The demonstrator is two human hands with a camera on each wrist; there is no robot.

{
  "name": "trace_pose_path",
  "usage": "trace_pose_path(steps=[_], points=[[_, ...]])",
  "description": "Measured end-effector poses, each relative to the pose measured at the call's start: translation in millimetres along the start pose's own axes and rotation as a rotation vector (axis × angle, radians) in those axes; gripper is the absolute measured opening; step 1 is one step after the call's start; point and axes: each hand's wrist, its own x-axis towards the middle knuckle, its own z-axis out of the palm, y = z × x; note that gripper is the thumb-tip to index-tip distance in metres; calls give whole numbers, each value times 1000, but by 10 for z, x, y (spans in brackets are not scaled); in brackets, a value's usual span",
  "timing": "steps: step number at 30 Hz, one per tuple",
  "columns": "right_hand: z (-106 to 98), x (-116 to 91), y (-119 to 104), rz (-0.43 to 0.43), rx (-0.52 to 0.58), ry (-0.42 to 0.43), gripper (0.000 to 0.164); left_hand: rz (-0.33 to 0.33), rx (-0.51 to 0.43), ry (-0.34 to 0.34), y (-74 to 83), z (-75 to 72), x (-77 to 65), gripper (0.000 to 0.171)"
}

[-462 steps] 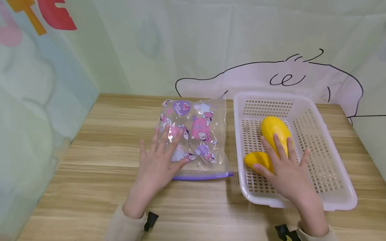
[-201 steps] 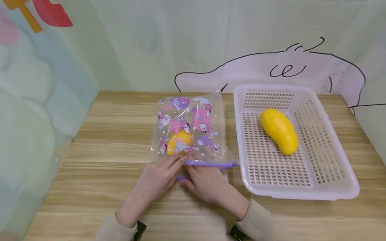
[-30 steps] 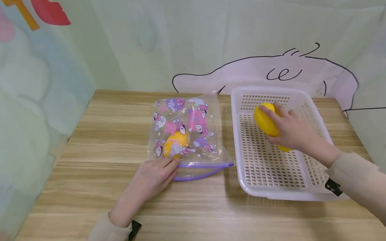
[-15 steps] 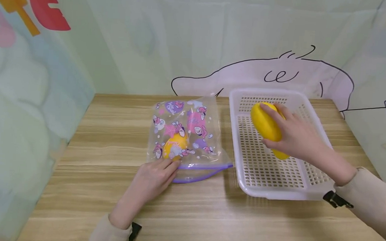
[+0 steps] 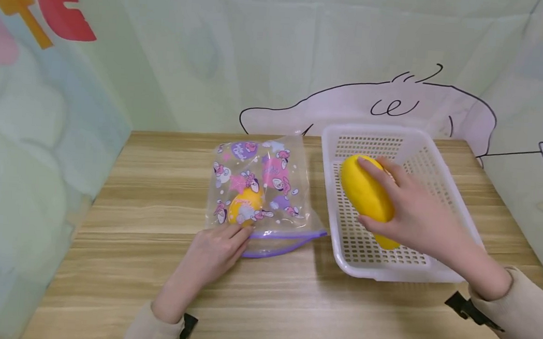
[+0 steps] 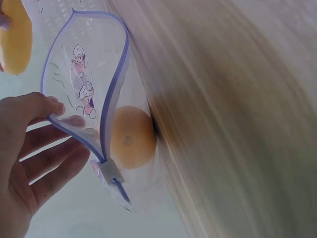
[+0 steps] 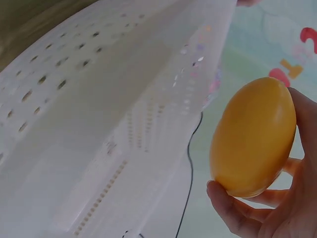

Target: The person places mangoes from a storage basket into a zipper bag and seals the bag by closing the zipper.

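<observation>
Pale cartoon backdrop [image 5: 203, 56]; wood-grain table [image 5: 282, 305]. White basket [image 5: 377, 273]; beside it printed zip bag [image 5: 274, 177], mouth edge pinched by left hand [image 5: 217, 246]. Right hand [image 5: 415, 214] grasping yellow fruit [image 5: 365, 190] over basket, long axis slanting far-left to near-right.

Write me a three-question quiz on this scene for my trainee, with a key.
1. Which hand grips the yellow fruit at the white basket?

2. True or false: a second yellow fruit lies inside the clear printed bag.

3. What does the left hand pinch?
A. The basket
B. The bag's purple edge
C. Nothing

Key:
1. The right hand
2. True
3. B
</observation>
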Motion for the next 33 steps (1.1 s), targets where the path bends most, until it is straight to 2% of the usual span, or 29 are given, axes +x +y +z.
trace_pose_path(steps=[7,17,24,33], points=[[21,-121,-274,2,14,9,95,-6,1,-7,-4,-23,-11,25],[184,-278,-592,-72,75,41,96,-5,16,-17,-20,-30,-32,26],[302,-436,-754,-49,143,21,101,-1,9,-18,-17,-16,-42,26],[552,-586,-1015,-139,173,-3,105,-13,1,-13,-26,-13,-45,30]])
